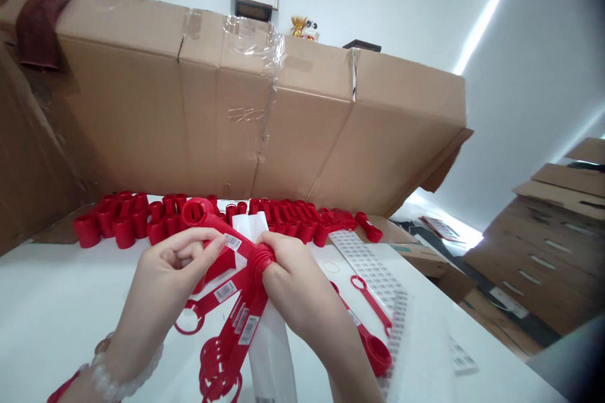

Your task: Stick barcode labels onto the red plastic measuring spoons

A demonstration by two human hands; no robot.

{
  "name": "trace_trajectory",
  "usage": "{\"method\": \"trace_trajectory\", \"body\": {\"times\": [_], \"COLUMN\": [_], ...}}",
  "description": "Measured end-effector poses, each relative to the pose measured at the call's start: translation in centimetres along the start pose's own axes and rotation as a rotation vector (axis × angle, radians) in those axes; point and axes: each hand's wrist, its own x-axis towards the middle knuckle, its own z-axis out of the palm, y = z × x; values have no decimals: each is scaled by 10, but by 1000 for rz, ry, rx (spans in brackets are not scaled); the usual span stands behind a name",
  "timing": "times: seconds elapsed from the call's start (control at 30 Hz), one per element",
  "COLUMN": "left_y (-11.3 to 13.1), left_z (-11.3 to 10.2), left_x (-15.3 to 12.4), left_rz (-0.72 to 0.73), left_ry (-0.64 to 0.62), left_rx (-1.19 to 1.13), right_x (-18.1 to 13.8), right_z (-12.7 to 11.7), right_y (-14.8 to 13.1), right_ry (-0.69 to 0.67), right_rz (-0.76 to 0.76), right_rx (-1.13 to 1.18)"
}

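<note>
My left hand (177, 264) pinches a small white barcode sticker (232, 242) against the handle of a red plastic scoop (204, 215). My right hand (290, 267) grips that scoop together with a bundle of red scoops (236, 327) whose handles carry barcode stickers and hang down toward me. Both hands are closed and meet over the white table (57, 302). A strip of white backing paper (271, 346) lies under the bundle.
A row of several red scoops (142, 217) lines the table's far side before a tall cardboard wall (265, 119). Sticker sheets (368, 267) and two loose red scoops (373, 327) lie right of my hands. Stacked cardboard boxes (548, 239) stand at the right.
</note>
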Motion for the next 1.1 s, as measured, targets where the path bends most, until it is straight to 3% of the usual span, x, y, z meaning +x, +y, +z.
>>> {"method": "trace_trajectory", "body": {"times": [0.17,0.47,0.8,0.97,1.1], "left_y": [-1,-12,-19,-23,-13], "left_z": [4,11,13,18,18], "left_x": [0,-1,2,0,2], "left_rz": [31,279,396,381,348], "left_ry": [25,144,190,154,178], "left_rx": [25,203,345,328,144], "right_x": [-2,-2,0,1,4], "right_z": [0,3,7,10,11], "right_y": [-2,-2,-4,-4,-1], "right_ry": [2,14,31,46,43], "right_rz": [-3,-4,-7,-12,-19], "right_rx": [-5,-66,-90,-75,-36]}}
